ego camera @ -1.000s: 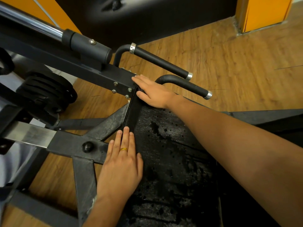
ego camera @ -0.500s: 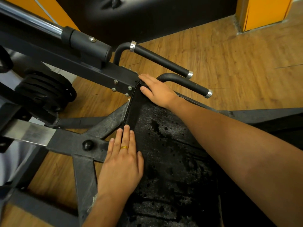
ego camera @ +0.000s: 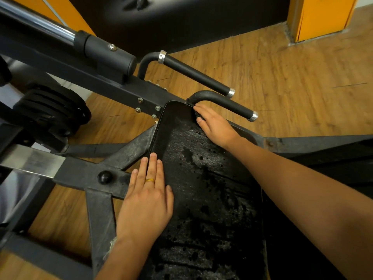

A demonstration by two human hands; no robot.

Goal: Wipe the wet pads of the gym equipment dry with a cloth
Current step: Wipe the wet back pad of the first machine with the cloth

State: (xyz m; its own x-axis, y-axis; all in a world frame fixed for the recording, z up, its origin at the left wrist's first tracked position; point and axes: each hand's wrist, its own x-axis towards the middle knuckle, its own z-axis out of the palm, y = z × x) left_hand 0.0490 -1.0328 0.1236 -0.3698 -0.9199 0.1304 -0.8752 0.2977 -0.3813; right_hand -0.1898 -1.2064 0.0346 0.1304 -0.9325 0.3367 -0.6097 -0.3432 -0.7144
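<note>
A long black pad (ego camera: 173, 118) of the gym machine runs from the bottom of the view to the middle. A dark textured cloth (ego camera: 201, 188) with small holes and darker wet patches lies spread over most of the pad. The pad's far end and left strip show smooth and bare. My left hand (ego camera: 149, 199), with a gold ring, lies flat with straight fingers on the pad's left edge. At the far right corner my right hand (ego camera: 214, 126) has its fingertips curled, and a bunch of the cloth shows between thumb and fingers, beside the handle's bend.
Two black padded handles (ego camera: 201, 75) with silver end caps stick out beyond the pad. A steel frame (ego camera: 125, 152) and stacked weight plates (ego camera: 52, 112) stand at the left. A wooden floor (ego camera: 282, 81) lies to the right, orange panels behind.
My right hand slid from the pad's far left corner across to its far right corner and curled its fingers, baring the smooth far end. My left hand stayed put.
</note>
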